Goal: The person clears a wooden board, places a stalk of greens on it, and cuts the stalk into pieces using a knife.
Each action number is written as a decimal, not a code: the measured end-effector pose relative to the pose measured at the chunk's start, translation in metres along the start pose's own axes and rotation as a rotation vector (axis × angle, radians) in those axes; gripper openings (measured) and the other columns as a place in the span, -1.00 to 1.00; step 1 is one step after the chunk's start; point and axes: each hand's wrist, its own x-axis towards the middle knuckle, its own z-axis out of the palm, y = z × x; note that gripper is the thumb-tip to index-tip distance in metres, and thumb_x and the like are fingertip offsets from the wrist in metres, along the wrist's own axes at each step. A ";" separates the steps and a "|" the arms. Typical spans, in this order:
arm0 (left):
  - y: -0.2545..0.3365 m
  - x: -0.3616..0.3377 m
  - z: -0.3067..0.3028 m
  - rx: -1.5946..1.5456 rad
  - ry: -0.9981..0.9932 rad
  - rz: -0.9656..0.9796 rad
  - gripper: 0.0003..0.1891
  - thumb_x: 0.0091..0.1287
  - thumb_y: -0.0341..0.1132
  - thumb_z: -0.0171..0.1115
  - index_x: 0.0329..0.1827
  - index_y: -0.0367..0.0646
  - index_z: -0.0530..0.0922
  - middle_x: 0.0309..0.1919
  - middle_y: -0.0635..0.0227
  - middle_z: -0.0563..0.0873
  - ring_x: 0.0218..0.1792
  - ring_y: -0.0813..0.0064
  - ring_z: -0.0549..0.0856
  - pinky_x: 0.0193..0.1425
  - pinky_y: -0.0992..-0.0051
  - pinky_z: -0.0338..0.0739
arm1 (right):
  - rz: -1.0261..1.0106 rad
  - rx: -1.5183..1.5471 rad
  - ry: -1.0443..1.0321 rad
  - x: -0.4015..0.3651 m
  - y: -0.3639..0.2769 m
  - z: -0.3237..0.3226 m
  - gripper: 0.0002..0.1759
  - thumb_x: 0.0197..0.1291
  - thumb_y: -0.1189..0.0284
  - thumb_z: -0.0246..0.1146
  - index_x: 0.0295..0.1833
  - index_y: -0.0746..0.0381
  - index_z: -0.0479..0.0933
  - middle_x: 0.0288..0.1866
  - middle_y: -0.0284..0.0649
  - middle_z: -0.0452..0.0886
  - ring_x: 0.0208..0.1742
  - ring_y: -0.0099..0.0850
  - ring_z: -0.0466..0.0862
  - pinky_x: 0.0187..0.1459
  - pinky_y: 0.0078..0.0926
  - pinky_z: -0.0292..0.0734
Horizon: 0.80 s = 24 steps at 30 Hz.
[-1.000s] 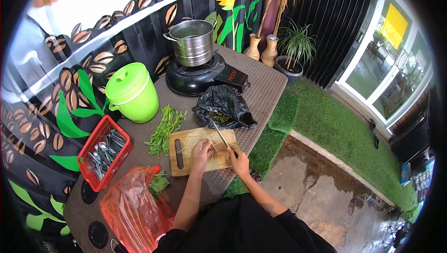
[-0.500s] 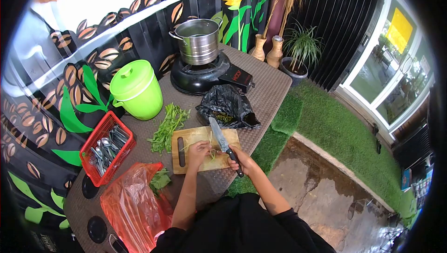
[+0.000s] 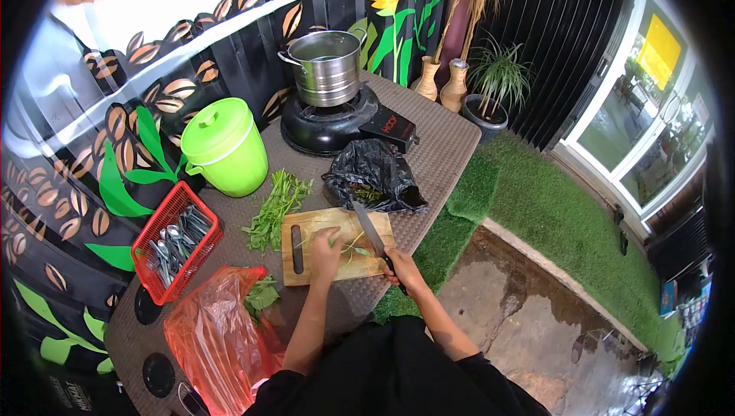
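Observation:
My right hand [image 3: 403, 270] is wrapped around the black handle of a kitchen knife [image 3: 371, 232], its blade pointing up and away over the right side of the wooden cutting board [image 3: 306, 272]. On the board, my left hand [image 3: 327, 254] is closed with curled fingers over some thin green stems [image 3: 352, 249]; the fingertips are partly hidden. A few stems stick out to the right of that hand, toward the knife. Behind the board lies a pile of leafy greens [image 3: 279, 209]. An open black plastic bag [image 3: 367, 175] with green scraps inside touches the board's far edge.
A steel pot [image 3: 325, 71] stands on a black portable stove [image 3: 325, 125] at the back. To the left are a lidded green bucket [image 3: 230, 152] and a red basket [image 3: 164, 282] of cutlery. A red plastic bag [image 3: 218, 339] with leaves lies near my left arm.
My left hand has lowered onto the board and turned palm down. My right hand has shifted slightly right and down with the knife.

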 end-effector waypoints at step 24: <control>0.018 0.011 -0.014 -0.673 -0.245 -0.381 -0.68 0.02 -0.51 0.47 -0.15 -0.38 0.59 -0.33 0.21 0.72 -0.31 0.54 0.69 -0.15 0.58 0.59 | -0.165 0.077 -0.070 -0.011 -0.009 0.022 -0.68 0.44 0.20 -0.07 -0.24 0.22 0.37 -0.68 -0.42 0.27 -0.76 -0.64 0.20 -0.68 -0.64 0.10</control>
